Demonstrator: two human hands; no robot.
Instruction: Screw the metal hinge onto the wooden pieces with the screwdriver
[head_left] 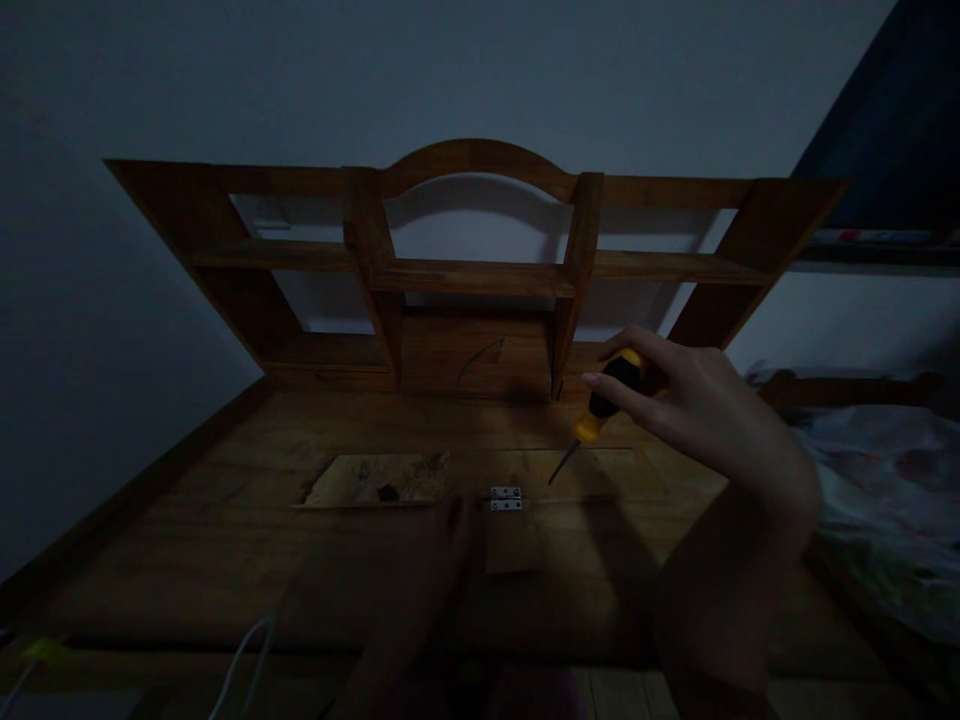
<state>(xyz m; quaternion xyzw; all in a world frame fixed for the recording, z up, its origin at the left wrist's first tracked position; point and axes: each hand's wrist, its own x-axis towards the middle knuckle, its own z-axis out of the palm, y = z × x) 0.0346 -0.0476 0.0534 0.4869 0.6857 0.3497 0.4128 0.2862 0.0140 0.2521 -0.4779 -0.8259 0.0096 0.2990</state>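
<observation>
My right hand (pixel 675 390) is closed round the black and yellow handle of a screwdriver (pixel 616 385). Its shaft slants down to the left, and the tip is in the air right of a small metal hinge (pixel 506 498). The hinge lies unfolded across the meeting edges of thin wooden boards, with small holes showing in its leaves. In deep shadow just left of the hinge, my left hand (pixel 439 540) rests low with its fingers curled together. Whatever those fingers may hold is too dark to make out. A rough, stained wooden strip (pixel 375 480) lies beyond it.
A wooden shelf unit (pixel 472 278) with an arched top stands along the back of the wooden desk (pixel 240 540), against the wall. At the right lies a pale plastic bag (pixel 892 480). A white cable (pixel 244 655) hangs near the front left edge. The light is dim.
</observation>
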